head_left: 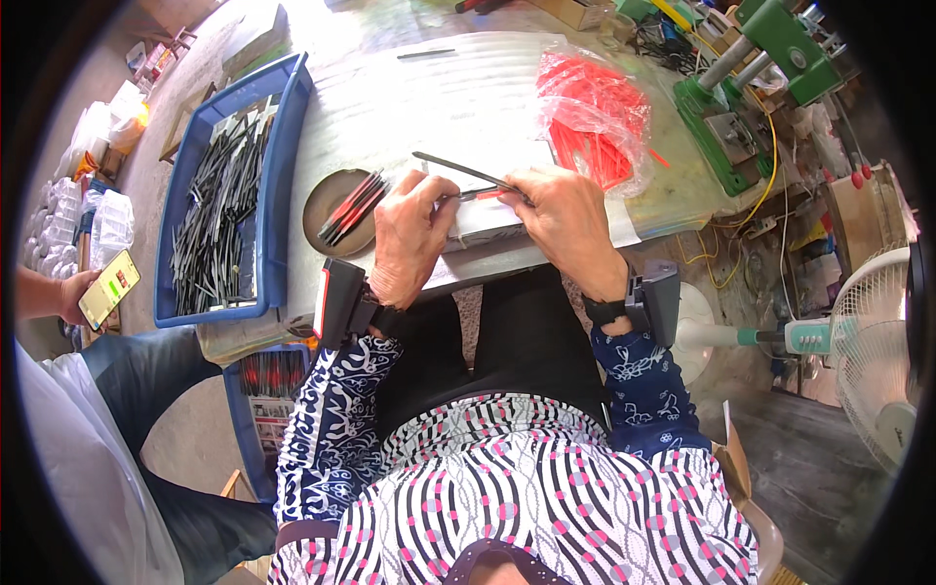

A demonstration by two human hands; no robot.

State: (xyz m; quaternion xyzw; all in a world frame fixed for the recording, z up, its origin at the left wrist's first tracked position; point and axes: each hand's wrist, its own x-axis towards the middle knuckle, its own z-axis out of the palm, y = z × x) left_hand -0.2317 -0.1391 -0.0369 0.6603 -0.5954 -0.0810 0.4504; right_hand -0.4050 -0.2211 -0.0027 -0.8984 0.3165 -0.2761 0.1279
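My left hand (409,234) is closed, thumb and finger pinching the end of a slim dark piece with a red section (480,194). The other end of that piece runs into my right hand (561,214), whose fingers are pressed together. A longer thin black strip (458,167) also sticks out from my right fingers, pointing up and to the left. Beside my left hand sits a round shallow dish (319,203) holding several black-and-red slim pieces (353,207). The exact kind of these pieces is too small to tell.
At the left stands a blue bin (295,127) of loose black strips. A clear bag of red slim pieces (590,117) lies to the right, before a green press (717,127). A white fan (877,341) stands far right. At left, another person's hand (73,295) holds a phone (109,290).
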